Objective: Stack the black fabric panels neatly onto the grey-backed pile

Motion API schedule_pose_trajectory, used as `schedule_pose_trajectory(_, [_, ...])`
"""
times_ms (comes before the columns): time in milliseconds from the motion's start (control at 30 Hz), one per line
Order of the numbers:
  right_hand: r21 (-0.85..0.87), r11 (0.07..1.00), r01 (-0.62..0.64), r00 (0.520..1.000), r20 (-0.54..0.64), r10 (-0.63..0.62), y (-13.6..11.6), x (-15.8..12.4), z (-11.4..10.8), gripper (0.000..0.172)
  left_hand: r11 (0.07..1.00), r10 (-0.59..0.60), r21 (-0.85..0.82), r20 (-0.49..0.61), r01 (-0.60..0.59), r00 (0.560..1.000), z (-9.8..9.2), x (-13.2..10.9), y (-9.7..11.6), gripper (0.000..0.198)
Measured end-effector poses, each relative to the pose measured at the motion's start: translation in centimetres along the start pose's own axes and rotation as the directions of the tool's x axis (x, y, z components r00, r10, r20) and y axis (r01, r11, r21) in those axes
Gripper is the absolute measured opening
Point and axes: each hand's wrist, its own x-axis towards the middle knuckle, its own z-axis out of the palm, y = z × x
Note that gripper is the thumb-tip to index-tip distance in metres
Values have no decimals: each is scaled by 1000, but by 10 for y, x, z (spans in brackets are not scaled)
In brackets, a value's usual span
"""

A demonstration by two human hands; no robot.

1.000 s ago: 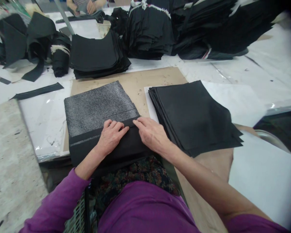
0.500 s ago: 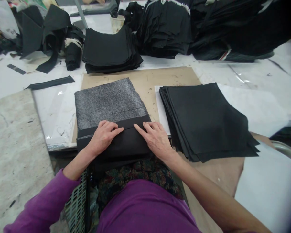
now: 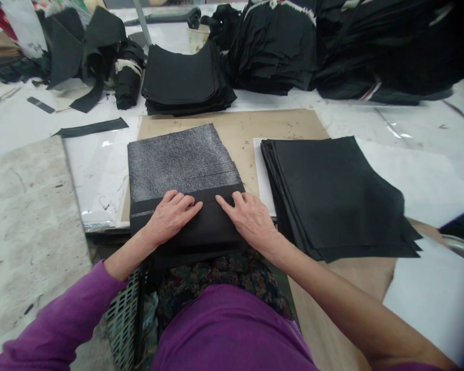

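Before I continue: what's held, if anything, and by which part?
Left hand and right hand touch the black cloth near its far edge; whether either grip pinches it cannot be told.

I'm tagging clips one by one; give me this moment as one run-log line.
left hand: touching black sheet; right hand: touching same sheet; beyond: speckled grey stack; right of hands: fanned black panels

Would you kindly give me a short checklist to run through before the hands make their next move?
1. Left hand on the black piece: ok, touching it.
2. Right hand on the same piece: ok, touching it.
3. Black piece flat beneath the fingers: cannot tell, the hands hide it.
4. Speckled sheets flush on the right: not ok, edges stepped.
5. Black stack squared up: not ok, corners fanned out.
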Motion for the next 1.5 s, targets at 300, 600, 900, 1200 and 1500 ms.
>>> schedule_pose_trajectory(300, [114,993,-41,995,-88,52,-28,9,-5,45,1000,3,-5,-14,-3,1000,0,1,1,29])
schedule_pose_trajectory(600, [179,983,29,995,-95,-12,-67,20,13,46,947,-198,-264,-34,182,980,4,-53,-28,29])
schedule_pose_trajectory(900, [129,985,112,993,-54,-106,-63,26,-2,54,965,-165,-210,-12,158,986,-4,-81,-41,30])
schedule_pose_trajectory(1200, [143,974,175,983,-85,-164,-67,38,-5,43,1000,-23,-6,35,23,999,-20,-73,-31,31])
schedule_pose_trajectory(1500, [199,947,254,962,-152,-226,-108,52,11,39,998,-54,-20,24,54,998,-16,-88,-35,32])
